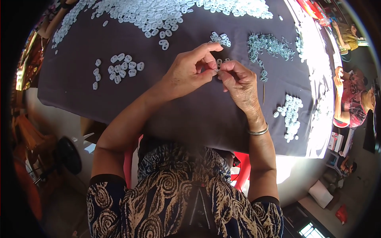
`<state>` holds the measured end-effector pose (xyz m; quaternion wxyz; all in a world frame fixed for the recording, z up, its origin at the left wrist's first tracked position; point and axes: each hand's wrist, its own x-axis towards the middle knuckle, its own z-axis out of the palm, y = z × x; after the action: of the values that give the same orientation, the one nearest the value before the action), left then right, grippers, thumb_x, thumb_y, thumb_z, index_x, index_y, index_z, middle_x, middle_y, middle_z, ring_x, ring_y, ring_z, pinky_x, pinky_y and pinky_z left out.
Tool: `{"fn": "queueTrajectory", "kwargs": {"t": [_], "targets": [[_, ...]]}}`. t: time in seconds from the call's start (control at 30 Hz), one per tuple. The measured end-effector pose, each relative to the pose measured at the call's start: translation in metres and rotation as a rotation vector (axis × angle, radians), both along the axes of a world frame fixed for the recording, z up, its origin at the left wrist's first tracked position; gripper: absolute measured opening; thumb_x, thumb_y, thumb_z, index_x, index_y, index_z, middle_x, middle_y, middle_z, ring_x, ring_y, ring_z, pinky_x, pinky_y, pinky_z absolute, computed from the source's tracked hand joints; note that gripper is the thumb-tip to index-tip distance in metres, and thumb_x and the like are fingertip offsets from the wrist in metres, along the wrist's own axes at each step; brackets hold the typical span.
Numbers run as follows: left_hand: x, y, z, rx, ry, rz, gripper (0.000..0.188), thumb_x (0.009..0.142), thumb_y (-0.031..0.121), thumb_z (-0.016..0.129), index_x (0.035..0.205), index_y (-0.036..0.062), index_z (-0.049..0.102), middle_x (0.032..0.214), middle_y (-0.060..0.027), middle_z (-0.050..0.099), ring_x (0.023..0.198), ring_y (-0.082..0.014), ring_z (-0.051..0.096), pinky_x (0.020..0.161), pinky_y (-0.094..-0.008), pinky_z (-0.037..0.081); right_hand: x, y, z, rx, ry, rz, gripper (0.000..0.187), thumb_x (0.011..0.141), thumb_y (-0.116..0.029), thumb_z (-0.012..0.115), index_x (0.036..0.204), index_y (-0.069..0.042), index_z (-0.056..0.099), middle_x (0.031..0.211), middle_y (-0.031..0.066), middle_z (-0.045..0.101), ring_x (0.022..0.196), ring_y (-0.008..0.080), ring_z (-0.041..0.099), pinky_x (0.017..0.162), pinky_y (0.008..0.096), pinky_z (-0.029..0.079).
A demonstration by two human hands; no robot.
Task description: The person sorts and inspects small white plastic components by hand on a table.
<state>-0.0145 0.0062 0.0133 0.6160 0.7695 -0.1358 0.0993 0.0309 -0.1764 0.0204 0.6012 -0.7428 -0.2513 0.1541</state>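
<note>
Above the dark tablecloth my left hand (189, 72) and my right hand (240, 84) meet fingertip to fingertip. Both are closed in a pinch on a tiny whitish piece (217, 70), mostly hidden by the fingers. Just beyond them lie a couple of small white oval plastic pieces with holes (219, 62), partly covered by my right hand. A little farther off is a small cluster of the same ovals (220, 39). To the right of my right hand, a loose heap of tiny slender grey-green pieces (270, 44) trails toward me, and a thin brown stick (263, 93) lies below it.
A large heap of white ovals (147, 14) covers the far side of the table. Smaller groups lie at the left (123, 68) and right (291, 113). Strong sunlight falls on the right table edge. Another person (353, 95) sits beyond it; a dark round fan (69, 154) stands lower left.
</note>
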Motion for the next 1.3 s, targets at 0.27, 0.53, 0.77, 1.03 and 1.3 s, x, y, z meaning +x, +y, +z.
{"fn": "queueTrajectory", "kwargs": {"t": [0.27,0.53,0.77,1.03,1.3], "targets": [[0.003,-0.006,-0.006,-0.283,0.131,-0.046,0.042,0.083,-0.006,0.061,0.122,0.0058,0.052,0.087,0.0003,0.060,0.080,-0.0043,0.055,0.070,-0.0186,0.047,0.000,0.002,-0.009,0.095,-0.034,-0.082,0.004,0.087,-0.003,0.059,0.088,-0.003,0.063,0.075,-0.0004,0.061,0.057,0.0036,0.051,0.048,0.0192,0.041],[0.002,-0.004,-0.005,-0.315,0.255,0.026,0.034,0.084,0.000,0.064,0.116,0.0040,0.054,0.085,-0.0027,0.062,0.072,-0.0049,0.055,0.062,-0.0191,0.046,-0.001,0.006,-0.018,0.147,-0.036,-0.097,0.004,0.088,-0.002,0.059,0.088,-0.003,0.062,0.076,-0.0046,0.059,0.066,0.0011,0.049,0.057,0.0178,0.041],[0.005,-0.004,-0.011,-0.312,0.234,0.052,0.034,0.084,-0.001,0.062,0.116,0.0027,0.050,0.082,-0.0017,0.060,0.072,-0.0050,0.054,0.062,-0.0197,0.047,0.014,-0.007,-0.014,0.073,-0.183,-0.061,0.006,0.086,0.003,0.063,0.089,-0.002,0.063,0.085,-0.0036,0.061,0.077,0.0031,0.053,0.069,0.0194,0.045],[0.003,-0.005,-0.005,-0.321,0.223,0.081,0.033,0.083,-0.001,0.063,0.113,0.0026,0.050,0.081,-0.0020,0.060,0.069,-0.0047,0.053,0.060,-0.0193,0.045,0.072,-0.065,0.014,-0.375,-0.494,-0.355,0.008,0.079,-0.004,0.067,0.086,-0.001,0.065,0.079,0.0038,0.065,0.070,0.0096,0.060,0.064,0.0248,0.047],[0.006,-0.002,-0.007,-0.294,0.202,0.086,0.031,0.083,0.000,0.064,0.111,0.0028,0.052,0.080,-0.0012,0.060,0.068,-0.0031,0.051,0.059,-0.0176,0.043,0.085,-0.067,0.005,-0.605,-0.529,-0.210,0.005,0.077,-0.004,0.065,0.081,-0.002,0.064,0.077,0.0078,0.062,0.069,0.0212,0.060,0.065,0.0322,0.048]]}}
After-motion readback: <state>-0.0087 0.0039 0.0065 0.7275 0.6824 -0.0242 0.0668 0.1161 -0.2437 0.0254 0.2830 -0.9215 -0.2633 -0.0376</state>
